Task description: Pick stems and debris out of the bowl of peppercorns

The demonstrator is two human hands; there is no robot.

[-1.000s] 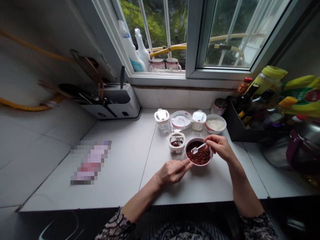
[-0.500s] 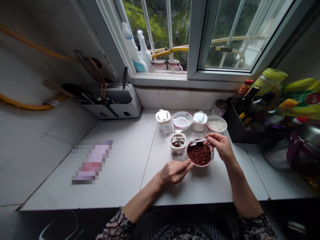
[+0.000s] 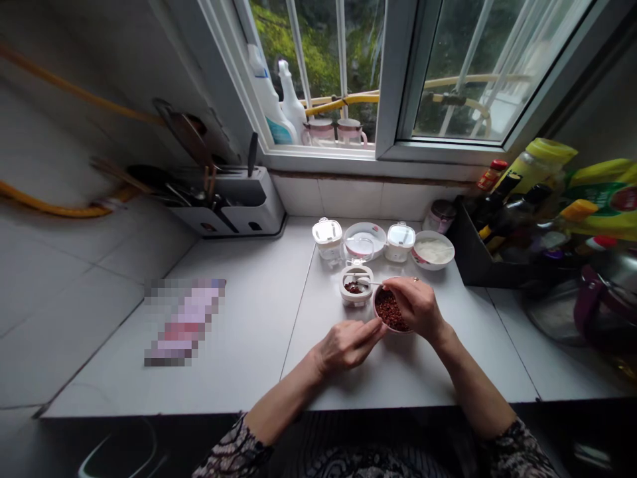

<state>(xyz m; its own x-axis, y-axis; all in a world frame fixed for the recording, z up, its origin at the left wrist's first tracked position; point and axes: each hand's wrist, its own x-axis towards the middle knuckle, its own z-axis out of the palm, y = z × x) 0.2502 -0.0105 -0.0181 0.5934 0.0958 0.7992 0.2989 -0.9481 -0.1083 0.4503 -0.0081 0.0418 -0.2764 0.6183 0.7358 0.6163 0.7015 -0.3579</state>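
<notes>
My right hand (image 3: 417, 307) pinches the handle of a small white spoon (image 3: 369, 282). The spoon's head is at the open mouth of a clear jar with a cream rim (image 3: 355, 296), which has some dark red bits inside. Just right of the jar stands a bowl (image 3: 395, 330) full of dark red dried pieces, resembling Sichuan peppercorns, partly covered by my right hand. With fingers together, my left hand (image 3: 346, 344) grips the bowl's near left rim. The jar's clear lid (image 3: 359, 249) is tipped up behind it.
Behind are two lidded seasoning jars (image 3: 328, 247) (image 3: 399, 251), a bowl of white powder (image 3: 365, 232) and a bowl of white grains (image 3: 432, 251). A black bin of bottles (image 3: 478, 265) stands right, a utensil holder (image 3: 249, 212) left. A blurred packet (image 3: 186, 325) lies on the counter.
My right hand has moved left with the spoon, from over the bowl to the open jar. My left hand stays at the bowl's rim.
</notes>
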